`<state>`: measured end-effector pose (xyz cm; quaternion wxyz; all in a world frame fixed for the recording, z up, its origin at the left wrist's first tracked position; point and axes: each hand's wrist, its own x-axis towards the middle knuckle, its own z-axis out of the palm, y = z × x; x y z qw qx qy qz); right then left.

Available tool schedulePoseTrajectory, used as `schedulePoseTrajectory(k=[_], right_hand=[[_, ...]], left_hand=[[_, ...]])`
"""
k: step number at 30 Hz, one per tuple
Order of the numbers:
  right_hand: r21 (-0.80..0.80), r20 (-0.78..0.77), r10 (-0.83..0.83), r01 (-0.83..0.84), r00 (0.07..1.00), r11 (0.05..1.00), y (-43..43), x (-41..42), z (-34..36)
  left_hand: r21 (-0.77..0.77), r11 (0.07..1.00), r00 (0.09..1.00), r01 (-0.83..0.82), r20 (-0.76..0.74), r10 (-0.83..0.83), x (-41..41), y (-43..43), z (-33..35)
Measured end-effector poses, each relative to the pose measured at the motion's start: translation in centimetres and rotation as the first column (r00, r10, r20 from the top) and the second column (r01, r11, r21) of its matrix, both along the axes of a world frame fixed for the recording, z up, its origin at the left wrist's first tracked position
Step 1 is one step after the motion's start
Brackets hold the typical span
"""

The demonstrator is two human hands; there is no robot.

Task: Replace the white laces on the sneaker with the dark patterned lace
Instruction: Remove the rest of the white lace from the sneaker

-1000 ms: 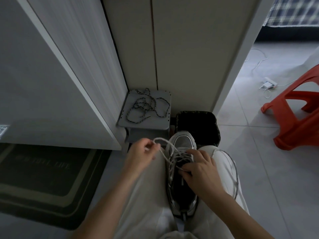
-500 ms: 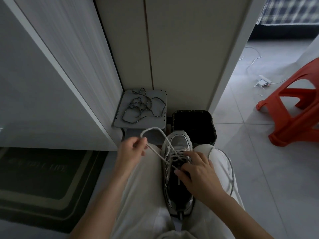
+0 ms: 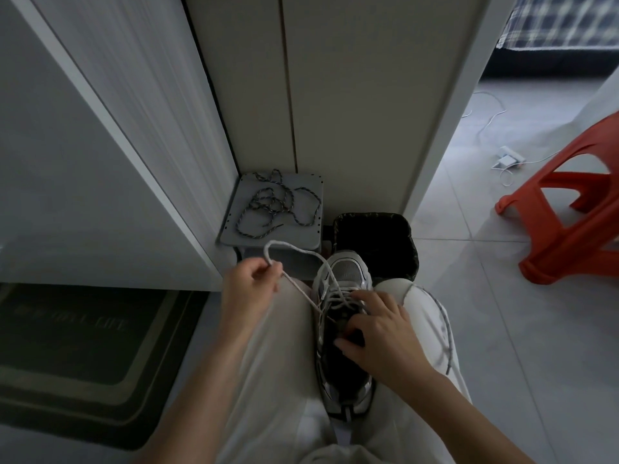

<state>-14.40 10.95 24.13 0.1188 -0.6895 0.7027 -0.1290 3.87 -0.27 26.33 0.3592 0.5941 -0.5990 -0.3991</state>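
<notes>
- Head view: our left hand [image 3: 249, 289] pinches the white lace [image 3: 294, 251], its loop wider than before.
- Our right hand [image 3: 385, 333] presses spread fingers on the sneaker [image 3: 348, 272] in our lap.
- The dark patterned lace [image 3: 274, 205] stays on the stool [image 3: 311, 237].

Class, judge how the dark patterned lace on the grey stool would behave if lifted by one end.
The dark lace lies in loose, crossing loops, so it is probably floppy and may tangle. It looks thin, so likely light.

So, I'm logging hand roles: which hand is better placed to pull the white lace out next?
Left, probably: the left hand pinches the white lace loop, while the right hand rests on the sneaker, steadying it.
</notes>
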Motion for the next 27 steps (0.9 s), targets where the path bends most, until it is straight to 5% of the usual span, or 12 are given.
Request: schedulePoseTrajectory(k=[5,8,9,11,13,17,20,24,27], right_hand=[[-0.006,0.096,-0.022,0.023,0.995,1.0,0.1,-0.2,0.1],[-0.13,0.311,-0.176,0.225,0.934,0.966,-0.1,-0.9,0.9],[-0.139,0.324,-0.234,0.291,0.917,0.947,-0.2,-1.4,1.0],[-0.073,0.279,-0.304,0.336,0.911,0.939,-0.3,-2.4,1.0],[0.084,0.3,-0.319,0.308,0.899,0.948,-0.3,-2.9,0.8],[0.149,0.322,-0.245,0.206,0.915,0.967,-0.3,-2.8,1.0],[0.184,0.523,-0.124,0.03,0.843,0.982,-0.5,-2.4,1.9],[0.158,0.46,-0.257,0.206,0.85,0.966,-1.4,-3.2,1.5],[0.197,0.356,-0.318,0.262,0.879,0.945,-1.6,-3.3,0.4]], left_hand=[[0.079,0.942,0.906,-0.328,-0.255,0.337,4.1,-2.7,2.9],[0.221,0.975,0.998,-0.022,0.07,0.006,6.2,-3.2,3.9],[0.328,0.938,0.957,0.107,0.221,-0.186,6.5,-2.8,3.8],[0.563,0.791,0.719,0.241,0.444,-0.535,6.6,-1.6,3.2],[0.643,0.732,0.52,0.224,0.557,-0.648,6.0,-0.6,2.2],[0.301,0.918,0.646,0.258,0.653,-0.395,2.7,1.2,0.1],[0.003,0.913,0.747,0.408,0.573,-0.336,-0.1,2.1,-0.3],[0.017,0.789,0.65,0.614,0.556,-0.518,-2.7,2.7,-0.5],[0.022,0.875,0.708,0.484,0.578,-0.406,-2.8,2.8,-0.7]])
